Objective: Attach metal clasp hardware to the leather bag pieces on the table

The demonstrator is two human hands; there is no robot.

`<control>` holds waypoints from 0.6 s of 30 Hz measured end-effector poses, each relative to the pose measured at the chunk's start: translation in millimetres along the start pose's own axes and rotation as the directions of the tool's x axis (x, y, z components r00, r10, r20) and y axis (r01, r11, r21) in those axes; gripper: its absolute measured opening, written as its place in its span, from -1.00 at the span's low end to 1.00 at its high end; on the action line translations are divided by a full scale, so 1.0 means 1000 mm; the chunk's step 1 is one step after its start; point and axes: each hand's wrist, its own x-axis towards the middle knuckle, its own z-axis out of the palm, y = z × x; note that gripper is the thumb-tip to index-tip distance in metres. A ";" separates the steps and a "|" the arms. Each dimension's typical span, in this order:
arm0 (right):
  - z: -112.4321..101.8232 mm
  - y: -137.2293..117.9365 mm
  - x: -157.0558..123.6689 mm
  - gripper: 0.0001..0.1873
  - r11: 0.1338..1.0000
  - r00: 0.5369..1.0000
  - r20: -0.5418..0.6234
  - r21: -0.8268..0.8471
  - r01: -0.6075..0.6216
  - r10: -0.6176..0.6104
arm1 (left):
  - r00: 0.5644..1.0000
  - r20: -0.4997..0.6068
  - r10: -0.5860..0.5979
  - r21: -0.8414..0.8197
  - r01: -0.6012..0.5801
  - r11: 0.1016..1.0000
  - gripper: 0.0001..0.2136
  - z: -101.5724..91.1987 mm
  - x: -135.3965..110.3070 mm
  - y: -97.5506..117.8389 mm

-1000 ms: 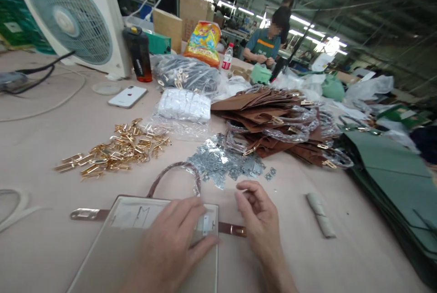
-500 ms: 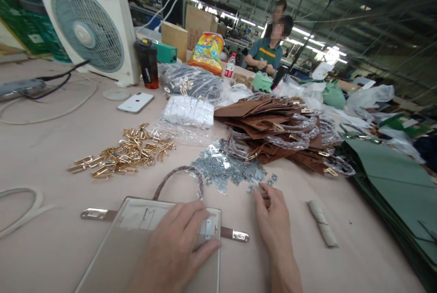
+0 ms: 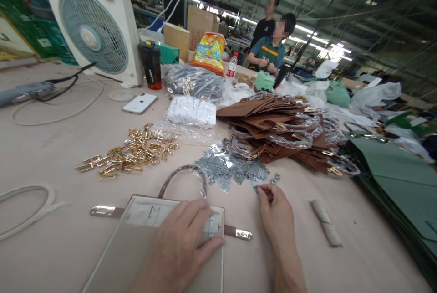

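Observation:
My left hand [image 3: 186,238] lies on a beige bag panel [image 3: 126,256], its thumb and fingers apart around a small metal plate [image 3: 212,227] lying near the panel's right edge. The panel has a brown looped handle [image 3: 170,174] wrapped in clear plastic. Brown straps with shiny metal ends stick out at both sides, one strap [image 3: 239,233] pointing towards my right hand. Just right of the panel, my right hand [image 3: 278,211] pinches a small grey metal plate [image 3: 256,188] in its fingertips. It is at the near edge of a pile of metal plates [image 3: 225,167].
Gold-coloured clasps [image 3: 128,156] lie in a heap left of the plates. Behind are stacked brown bags [image 3: 273,120], a plastic-wrapped white pack [image 3: 191,110], a phone [image 3: 139,103] and a fan [image 3: 95,33]. Green bag pieces [image 3: 392,183] lie at right. Two people stand beyond the table.
The view has shifted slightly, so everything sits a little further right. My right fingertips have closed on a metal plate by the pile; my left hand stays on the panel.

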 end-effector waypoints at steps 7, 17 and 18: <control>0.002 0.008 0.002 -0.62 0.998 1.000 0.013 -0.057 -0.018 0.019 | 0.999 0.028 -0.029 -0.027 0.030 0.999 -0.58 -0.003 0.000 0.004; 0.011 0.001 0.001 -0.54 0.988 0.986 -0.065 -0.040 0.149 -0.152 | 0.997 0.044 -0.065 -0.060 0.067 0.996 -0.54 -0.011 0.003 0.011; 0.013 0.000 0.001 -0.53 0.983 0.983 -0.042 -0.052 0.174 -0.176 | 0.997 0.043 -0.065 -0.060 0.067 0.996 -0.55 -0.010 0.002 0.011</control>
